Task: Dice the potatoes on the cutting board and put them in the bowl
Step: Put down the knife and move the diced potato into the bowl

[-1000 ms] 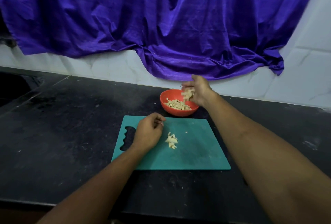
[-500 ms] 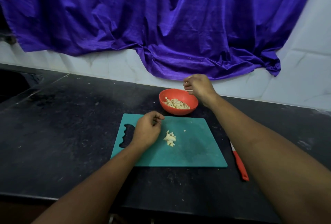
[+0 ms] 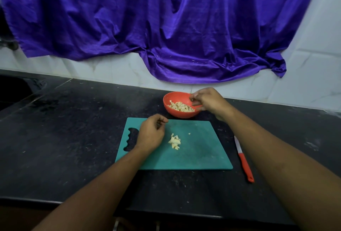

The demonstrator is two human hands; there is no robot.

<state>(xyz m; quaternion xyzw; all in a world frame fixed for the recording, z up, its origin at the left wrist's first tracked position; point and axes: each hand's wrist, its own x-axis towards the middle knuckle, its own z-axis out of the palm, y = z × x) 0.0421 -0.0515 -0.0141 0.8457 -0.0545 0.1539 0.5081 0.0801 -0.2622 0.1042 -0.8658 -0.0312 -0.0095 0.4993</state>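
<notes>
Left hand (image 3: 150,134), fingers loosely curled and empty, rests on teal cutting board (image 3: 199,149) beside diced potato (image 3: 174,141); right hand (image 3: 206,101) over orange bowl (image 3: 177,114), centre frame, grip unclear

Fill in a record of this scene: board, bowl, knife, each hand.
Board: teal plastic cutting board on black counter, small heap of diced potato on it
Bowl: round orange bowl behind board, holding potato cubes
Knife: orange-handled knife on counter, right of board
Left hand: on board, fingers loosely curled
Right hand: over bowl's rim; grip unclear
</notes>
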